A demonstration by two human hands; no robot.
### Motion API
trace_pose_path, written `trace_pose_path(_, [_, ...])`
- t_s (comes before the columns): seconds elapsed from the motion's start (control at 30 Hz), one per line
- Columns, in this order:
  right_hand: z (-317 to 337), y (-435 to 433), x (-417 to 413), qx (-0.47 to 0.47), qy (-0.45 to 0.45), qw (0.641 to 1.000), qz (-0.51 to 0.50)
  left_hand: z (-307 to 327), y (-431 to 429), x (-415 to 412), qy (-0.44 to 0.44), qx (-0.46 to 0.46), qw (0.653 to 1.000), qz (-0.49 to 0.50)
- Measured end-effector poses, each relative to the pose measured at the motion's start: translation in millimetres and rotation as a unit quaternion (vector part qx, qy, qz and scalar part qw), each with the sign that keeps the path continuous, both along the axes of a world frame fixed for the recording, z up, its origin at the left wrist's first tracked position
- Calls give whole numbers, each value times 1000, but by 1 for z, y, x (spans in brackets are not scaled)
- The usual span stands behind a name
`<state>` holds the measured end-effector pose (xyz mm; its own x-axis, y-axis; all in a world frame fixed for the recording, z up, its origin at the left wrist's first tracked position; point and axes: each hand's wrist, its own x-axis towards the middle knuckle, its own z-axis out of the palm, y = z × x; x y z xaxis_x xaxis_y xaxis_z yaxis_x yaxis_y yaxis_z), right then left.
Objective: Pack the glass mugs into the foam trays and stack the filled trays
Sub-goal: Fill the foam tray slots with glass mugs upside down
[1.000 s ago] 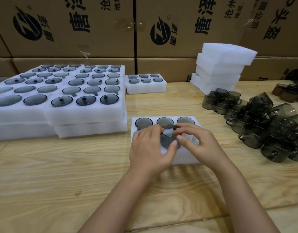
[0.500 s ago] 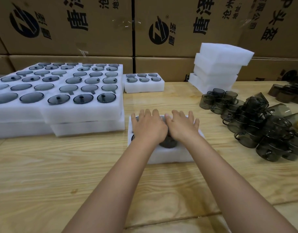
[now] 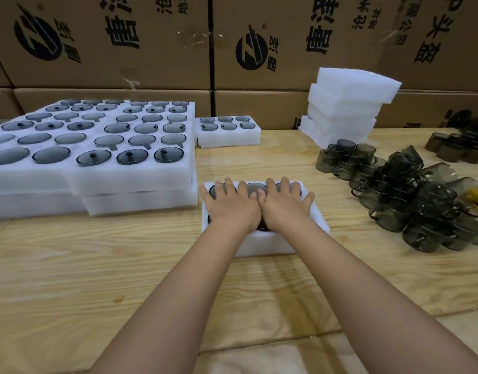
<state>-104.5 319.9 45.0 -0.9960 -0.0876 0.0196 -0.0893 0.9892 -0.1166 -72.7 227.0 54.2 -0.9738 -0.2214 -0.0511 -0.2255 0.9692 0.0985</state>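
Pressing near foam tray [image 3: 262,244] (likely full) with left hand [image 3: 232,209] and right hand [image 3: 285,209] spread flat; filled trays [image 3: 130,176] stacked left, loose mugs [image 3: 410,201] unpacked right.

The left forearm [image 3: 178,292] and right forearm [image 3: 367,282] are slim and bare as far up as can be seen. The left hand [image 3: 232,207] and right hand [image 3: 286,207] are bare as well, the fingers [image 3: 228,184] short with rounded tips.
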Motion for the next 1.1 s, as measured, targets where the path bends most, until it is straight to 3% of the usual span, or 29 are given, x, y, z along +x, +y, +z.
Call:
trace_pose_path(0.2, [-6, 5, -2, -46, 6, 999, 17, -19, -34, 26, 104, 110, 988, 3])
trace_pose_path(0.3, [-3, 8, -3, -52, -26, 998, 30, -20, -40, 30, 55, 71, 996, -13])
trace_pose_path(0.37, [4, 19, -2, -105, -33, 993, 51, -20, -40, 28, 45, 57, 997, -37])
trace_pose_path(0.43, [14, 40, -1, -190, 17, 980, 54, -23, -43, 26, 93, 119, 987, -53])
trace_pose_path(0.5, [18, 69, 3, -164, 149, 975, 18, -29, -47, 27, 187, 271, 943, -51])
trace_pose_path(0.57, [20, 106, 5, -102, 270, 956, -54, -38, -48, 33, 267, 430, 862, -18])
trace_pose_path(0.63, [22, 142, 4, -76, 289, 942, -151, -46, -47, 42, 314, 527, 789, 14])
trace_pose_path(0.7, [23, 171, 2, -51, 261, 933, -241, -53, -46, 49, 338, 570, 749, 16])
trace_pose_path(0.87, [18, 202, 0, -9, 195, 934, -299, -53, -46, 50, 355, 588, 727, 11])
trace_pose_path(1.1, [15, 207, -2, 25, 214, 935, -283, -52, -46, 49, 361, 593, 719, 19])
